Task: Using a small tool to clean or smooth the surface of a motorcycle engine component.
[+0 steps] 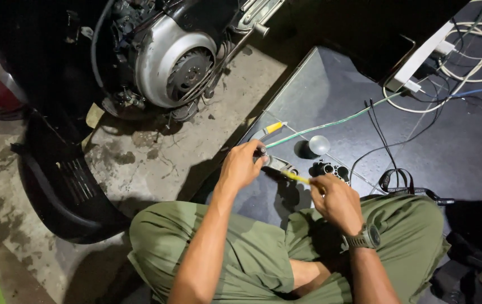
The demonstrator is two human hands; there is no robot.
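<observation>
My left hand [241, 166] pinches a small dark cylindrical part [261, 152] at the end of a green wire [331, 123] that runs off to the upper right. My right hand [338, 201], with a wristwatch [365, 237] on it, holds a thin yellow-handled tool [296, 177] whose tip points at that part. Both hands hover over a dark metal sheet [336, 84] on the floor, above my knees in green trousers. A small clear bulb [319, 144] and a black multi-hole connector [331, 170] lie just beyond my right hand.
A scooter engine with a silver fan cover [173, 62] stands at the upper left above a cracked concrete floor [150, 157]. A black plastic panel [66, 191] lies at left. White cables [477, 56] and a white power strip [421, 59] are at the upper right. Black wires [393, 180] loop near my right knee.
</observation>
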